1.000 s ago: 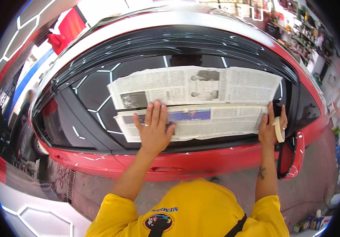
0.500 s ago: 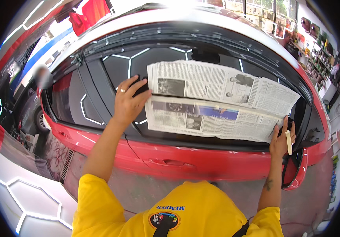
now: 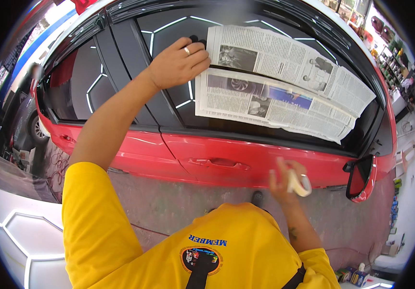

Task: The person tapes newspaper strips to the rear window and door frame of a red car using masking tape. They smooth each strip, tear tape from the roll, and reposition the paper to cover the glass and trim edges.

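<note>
The left hand [image 3: 181,62] touches the edge of the newspaper [image 3: 284,70] over a car window [image 3: 183,29], its grip unclear. The blurred right hand [image 3: 283,185] holds a tape roll [image 3: 294,186].

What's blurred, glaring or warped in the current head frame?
Head view: right hand blurred, tape softer too, left hand and newspaper sharper; head view: white hexagonal light lines reflect in the window; head view: fisheye bows the car, corners black.
</note>
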A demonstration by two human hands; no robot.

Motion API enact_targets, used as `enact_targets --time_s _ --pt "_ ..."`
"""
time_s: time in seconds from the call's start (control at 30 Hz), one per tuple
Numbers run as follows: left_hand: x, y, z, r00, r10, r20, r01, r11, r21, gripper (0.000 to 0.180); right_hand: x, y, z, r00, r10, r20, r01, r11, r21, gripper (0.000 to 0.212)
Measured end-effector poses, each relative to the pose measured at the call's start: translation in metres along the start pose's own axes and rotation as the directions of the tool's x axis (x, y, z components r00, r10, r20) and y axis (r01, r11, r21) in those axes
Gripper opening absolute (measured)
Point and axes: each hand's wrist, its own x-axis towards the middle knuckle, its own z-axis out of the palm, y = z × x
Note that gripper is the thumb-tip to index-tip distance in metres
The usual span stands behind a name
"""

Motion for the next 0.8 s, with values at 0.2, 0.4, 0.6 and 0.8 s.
enact_targets --time_s 0.2,0.4,0.6,0.8 --pt "0.034 -0.002 -0.042 0.978 0.057 0.203 -0.064 0.998 0.027 0.026 -0.027 -0.082 0.087 0.93 -0.251 0.268 0.204 0.96 0.191 0.044" --pt "0.087 0.004 -0.18 0.988 0.154 0.019 -0.153 0.987 -0.04 0.022 -0.015 -0.12 0.108 0.876 -0.037 0.48 0.058 0.998 -0.03 0.047" --pt "0.08 0.009 -0.256 0.973 0.176 0.152 -0.164 0.982 -0.088 0.022 -0.021 -0.155 0.138 0.875 -0.042 0.482 0.012 0.998 0.066 0.048" --pt "-0.038 -0.002 -0.268 0.959 0.121 0.256 -0.078 0.982 -0.172 0.023 -0.02 -0.183 0.158 0.774 0.271 0.573 -0.164 0.959 -0.232 0.058"
